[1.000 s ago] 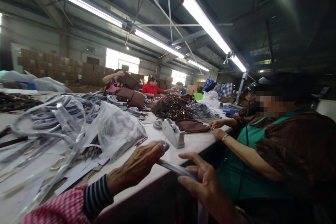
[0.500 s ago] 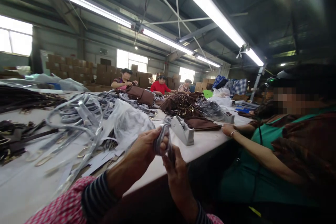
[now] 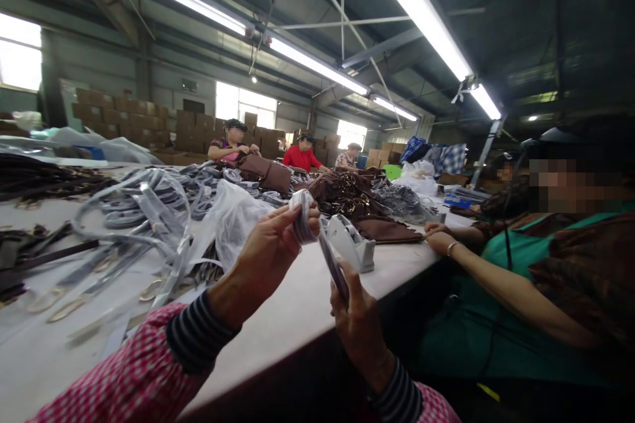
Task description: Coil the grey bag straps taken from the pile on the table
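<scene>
My left hand [image 3: 270, 244] is closed around a coiled grey strap [image 3: 303, 225], which looks wrapped in clear film, raised above the table edge. From the coil a straight length of the strap runs down to my right hand [image 3: 354, 317], whose fingers are closed on it. Just behind this length stands a grey tape dispenser [image 3: 347, 241] on the table. Left of my left hand lies a crumpled clear plastic bag [image 3: 231, 221]. Further left are loose film-wrapped straps [image 3: 163, 211] with metal rings.
A co-worker in a green apron [image 3: 516, 251] sits close on my right, hands at a brown leather piece [image 3: 389, 229]. Brown pieces with metal fittings [image 3: 347, 192] are heaped mid-table. Dark straps [image 3: 44, 178] lie far left. Other people sit across the white table [image 3: 268, 317].
Both hands have risen slightly. My right hand has moved away from the coil, down and right, and a straight length of strap now stretches between the hands. The view has shifted slightly.
</scene>
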`<state>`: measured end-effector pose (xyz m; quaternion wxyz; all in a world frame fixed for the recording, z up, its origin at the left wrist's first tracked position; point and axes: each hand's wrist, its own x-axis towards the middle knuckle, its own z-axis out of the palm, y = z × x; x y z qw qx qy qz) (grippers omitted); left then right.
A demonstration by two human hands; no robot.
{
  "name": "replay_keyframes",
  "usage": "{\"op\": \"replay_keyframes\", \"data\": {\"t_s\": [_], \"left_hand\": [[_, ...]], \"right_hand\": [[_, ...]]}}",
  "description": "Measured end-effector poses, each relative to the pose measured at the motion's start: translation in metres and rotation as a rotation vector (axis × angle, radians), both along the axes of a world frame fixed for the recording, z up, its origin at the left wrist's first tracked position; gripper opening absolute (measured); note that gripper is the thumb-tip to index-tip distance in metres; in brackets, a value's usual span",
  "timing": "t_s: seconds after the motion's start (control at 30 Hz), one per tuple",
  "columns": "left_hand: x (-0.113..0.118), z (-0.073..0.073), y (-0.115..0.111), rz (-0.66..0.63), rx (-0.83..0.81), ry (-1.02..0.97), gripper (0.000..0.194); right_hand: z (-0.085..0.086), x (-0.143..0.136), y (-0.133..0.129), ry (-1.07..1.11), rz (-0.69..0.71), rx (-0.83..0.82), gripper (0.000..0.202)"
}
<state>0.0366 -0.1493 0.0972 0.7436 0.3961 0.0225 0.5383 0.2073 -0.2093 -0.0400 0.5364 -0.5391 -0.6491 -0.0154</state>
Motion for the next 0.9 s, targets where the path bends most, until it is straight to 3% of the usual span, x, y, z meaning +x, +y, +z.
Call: {"op": "replay_keyframes", "data": {"t_s": [0.1, 0.17, 0.3, 0.37, 0.43, 0.5, 0.6, 0.67, 0.73, 0.8, 0.9], "left_hand": [[-0.001, 0.008, 0.006, 0.058, 0.089, 0.026, 0.008], [-0.001, 0.005, 0.012, 0.150, 0.175, 0.078, 0.015], [-0.004, -0.021, 0.028, 0.479, 0.387, 0.275, 0.020], [-0.007, -0.038, 0.038, 0.583, 0.560, 0.414, 0.014], [-0.009, -0.053, 0.046, 0.608, 0.782, 0.568, 0.009], [-0.010, -0.063, 0.050, 0.608, 0.983, 0.723, 0.013], [-0.009, -0.064, 0.046, 0.587, 1.119, 0.917, 0.022], [-0.007, -0.058, 0.039, 0.490, 1.083, 0.964, 0.030], [-0.004, -0.050, 0.031, 0.346, 0.907, 0.915, 0.037], [-0.001, -0.044, 0.026, 0.214, 0.641, 0.802, 0.042], [0.003, -0.040, 0.024, 0.113, 0.321, 0.638, 0.046]], "right_hand": [[0.007, -0.007, 0.005, 0.051, 0.075, -0.043, 0.038], [0.011, -0.016, 0.003, 0.204, 0.182, -0.186, 0.036], [0.020, -0.032, -0.017, 0.604, 0.622, -0.632, 0.040], [0.032, -0.028, -0.032, 0.712, 0.758, -0.774, 0.044], [0.052, -0.013, -0.044, 0.706, 0.734, -0.800, 0.047], [0.081, 0.007, -0.047, 0.645, 0.616, -0.718, 0.044], [0.128, 0.036, -0.029, 0.561, 0.480, -0.549, 0.049], [0.149, 0.050, -0.004, 0.456, 0.463, -0.448, 0.045], [0.154, 0.059, 0.024, 0.345, 0.440, -0.342, 0.029], [0.143, 0.058, 0.049, 0.279, 0.395, -0.291, 0.022], [0.108, 0.038, 0.072, 0.228, 0.423, -0.312, 0.029]]}}
